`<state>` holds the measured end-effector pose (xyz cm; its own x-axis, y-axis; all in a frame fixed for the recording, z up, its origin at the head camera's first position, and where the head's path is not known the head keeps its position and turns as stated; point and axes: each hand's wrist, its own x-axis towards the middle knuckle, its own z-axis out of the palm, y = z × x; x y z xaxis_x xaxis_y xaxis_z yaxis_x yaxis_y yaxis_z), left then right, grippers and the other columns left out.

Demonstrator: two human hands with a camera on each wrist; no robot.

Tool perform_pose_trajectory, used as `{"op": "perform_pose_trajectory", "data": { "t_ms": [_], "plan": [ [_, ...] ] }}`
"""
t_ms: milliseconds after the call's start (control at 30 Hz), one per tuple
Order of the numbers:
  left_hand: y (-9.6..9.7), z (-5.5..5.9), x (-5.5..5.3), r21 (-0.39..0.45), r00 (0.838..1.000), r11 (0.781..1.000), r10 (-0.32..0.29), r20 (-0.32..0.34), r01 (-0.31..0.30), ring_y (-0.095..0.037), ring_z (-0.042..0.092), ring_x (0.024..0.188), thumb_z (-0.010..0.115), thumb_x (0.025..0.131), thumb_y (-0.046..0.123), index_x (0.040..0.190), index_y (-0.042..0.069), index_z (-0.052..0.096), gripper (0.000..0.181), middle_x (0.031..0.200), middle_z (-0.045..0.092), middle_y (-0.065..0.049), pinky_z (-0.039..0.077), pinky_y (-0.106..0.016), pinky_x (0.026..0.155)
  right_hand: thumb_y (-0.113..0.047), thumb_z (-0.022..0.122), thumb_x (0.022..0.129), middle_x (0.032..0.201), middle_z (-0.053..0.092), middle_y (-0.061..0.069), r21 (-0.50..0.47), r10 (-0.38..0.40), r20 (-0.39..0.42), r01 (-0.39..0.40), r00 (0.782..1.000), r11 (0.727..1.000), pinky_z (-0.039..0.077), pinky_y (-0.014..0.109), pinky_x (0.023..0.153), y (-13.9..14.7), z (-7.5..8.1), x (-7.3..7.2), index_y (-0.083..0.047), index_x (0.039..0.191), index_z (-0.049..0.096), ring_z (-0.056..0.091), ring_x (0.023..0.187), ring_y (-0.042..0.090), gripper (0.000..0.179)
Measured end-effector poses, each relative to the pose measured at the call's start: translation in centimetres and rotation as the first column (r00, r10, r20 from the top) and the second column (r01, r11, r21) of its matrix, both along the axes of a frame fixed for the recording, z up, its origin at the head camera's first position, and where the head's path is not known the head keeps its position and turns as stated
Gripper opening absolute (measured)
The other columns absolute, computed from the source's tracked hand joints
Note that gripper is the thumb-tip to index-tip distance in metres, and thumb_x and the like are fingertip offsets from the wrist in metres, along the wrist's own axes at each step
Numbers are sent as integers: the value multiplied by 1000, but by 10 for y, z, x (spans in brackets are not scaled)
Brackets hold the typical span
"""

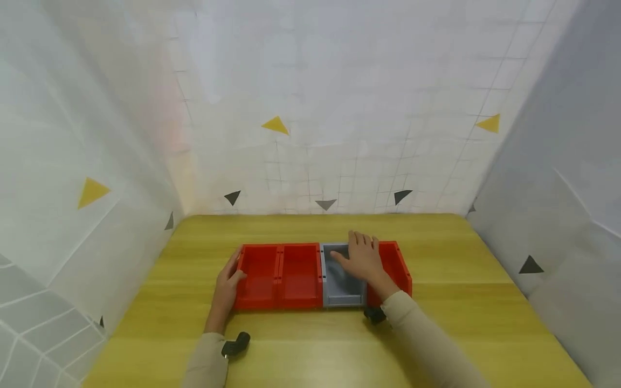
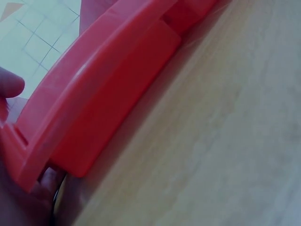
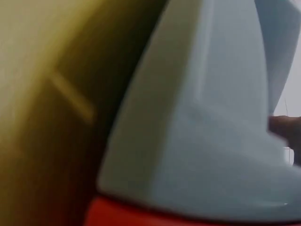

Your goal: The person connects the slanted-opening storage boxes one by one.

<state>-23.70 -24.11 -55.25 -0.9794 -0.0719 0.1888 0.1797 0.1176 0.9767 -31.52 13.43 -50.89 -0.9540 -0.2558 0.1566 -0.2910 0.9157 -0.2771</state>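
Four storage bins stand side by side in a row on the table: a left red bin (image 1: 260, 275), a second red bin (image 1: 299, 272), a grey bin (image 1: 343, 288) and a right red bin (image 1: 401, 272). My left hand (image 1: 225, 288) grips the left red bin by its outer side, thumb over the rim and fingers outside. The left wrist view shows that bin's front wall (image 2: 117, 99) close up. Over the border of the grey and right red bins lies my right hand (image 1: 365, 261), fingers extended forward, thumb spread over the grey one.
The bins rest on a yellowish wood-grain table (image 1: 301, 345). Pale sheeting (image 1: 339, 97) with yellow and dark triangle marks stands behind and at both sides. Dark wrist devices sit by the left sleeve (image 1: 206, 361) and the right sleeve (image 1: 427, 334).
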Motion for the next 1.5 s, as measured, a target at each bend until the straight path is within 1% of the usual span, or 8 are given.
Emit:
{"op": "perform_pose_trajectory", "data": {
  "t_ms": [200,233,367,633,900,1000,1233,1500],
  "plan": [
    [-1,2,3,-12,999,1000,17,27,-16,-26,42,137,48,99,0,162,29,40,70,163,37,1,38,-36,104,-58,61,95,155,40,28,-18,15,-18,-15,1000,1000,9,66,117,0,-5,-1,7,157,31,33,141,48,95],
    [-3,-3,1,-16,1000,1000,18,17,-18,-26,42,136,49,99,1,162,30,40,70,163,38,2,39,-33,102,-58,61,95,155,40,27,-14,13,-21,-14,1000,1000,9,66,117,0,-6,-1,7,157,32,34,140,48,94],
    [-2,-4,-1,-15,1000,1000,16,-12,-16,-27,44,133,49,98,-1,162,27,41,70,162,40,-2,41,-28,98,-58,61,95,155,40,27,-9,8,-24,-8,1000,1000,11,65,117,1,-6,0,6,157,33,34,140,47,93],
    [-2,-6,-2,-24,1000,1000,19,-20,-20,-27,44,134,49,96,-1,163,22,40,71,162,40,-4,40,-28,99,-55,64,95,153,43,27,-20,11,-13,-11,1000,1000,13,65,116,0,0,4,7,154,37,36,139,48,89],
    [-3,-9,-6,-20,1000,1000,17,-23,-17,-25,42,138,49,96,-2,163,21,40,71,162,39,1,38,-24,101,-51,66,95,152,44,27,-17,8,-20,-8,1000,1000,15,66,116,0,3,7,7,153,39,37,138,47,87],
    [-2,-9,-5,-19,1000,1000,14,-19,-14,-25,40,140,49,97,-1,163,22,40,70,163,37,2,37,-28,104,-51,66,95,152,44,27,-12,4,-19,-4,1000,1000,16,65,116,1,3,7,7,153,40,37,138,47,86],
    [1,-7,-4,8,1000,1000,1,9,-1,-24,38,142,49,99,2,162,30,40,70,164,36,4,32,-50,113,-48,69,94,151,45,27,1,1,-38,-1,999,1000,17,65,115,3,4,8,8,152,41,39,136,47,85],
    [2,3,0,19,998,1000,-17,52,16,-27,37,143,48,100,-1,164,26,37,70,165,33,1,34,-44,110,-47,71,94,151,45,27,6,6,-53,-6,999,1000,18,65,114,5,3,7,8,152,42,40,136,47,85]
  ]
}}
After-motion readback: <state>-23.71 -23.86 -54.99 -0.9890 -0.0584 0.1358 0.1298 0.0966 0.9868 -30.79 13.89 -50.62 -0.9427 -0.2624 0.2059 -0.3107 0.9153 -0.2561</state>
